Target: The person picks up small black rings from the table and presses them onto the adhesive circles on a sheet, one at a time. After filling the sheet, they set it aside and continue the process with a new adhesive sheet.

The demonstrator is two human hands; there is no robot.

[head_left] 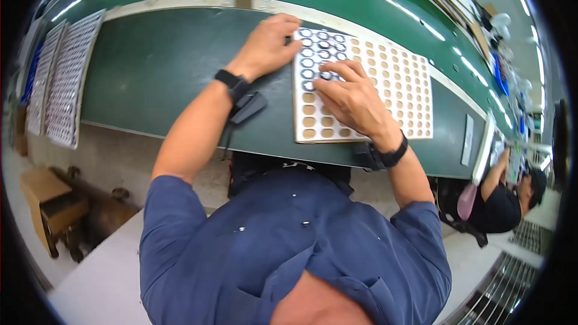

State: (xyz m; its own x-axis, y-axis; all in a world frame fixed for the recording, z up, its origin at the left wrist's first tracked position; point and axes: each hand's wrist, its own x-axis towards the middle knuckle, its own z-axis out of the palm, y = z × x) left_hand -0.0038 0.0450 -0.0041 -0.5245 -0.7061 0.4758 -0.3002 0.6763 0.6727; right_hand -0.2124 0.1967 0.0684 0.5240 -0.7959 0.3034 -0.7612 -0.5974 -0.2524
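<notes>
A white tray (397, 87) with rows of oval holes lies on the dark green table. Small oval pieces (307, 54) with dark rims and pale centres fill the upper part of its left columns; the other holes show tan bottoms. At the tray's upper left corner, my left hand (269, 45) is curled, its fingertips and thumb against the edge. My right hand (355, 99) reaches over the tray from the lower right. Its thumb and fingers close at one of the dark-rimmed oval pieces in the left columns, and they partly hide it.
Two more trays (75, 78) full of small pieces stand at the table's far left. A black device (248, 108) lies by my left wrist. A pale flat strip (467, 139) is at the right. Another person (503, 201) works beyond it. A cardboard box (51, 201) stands below left.
</notes>
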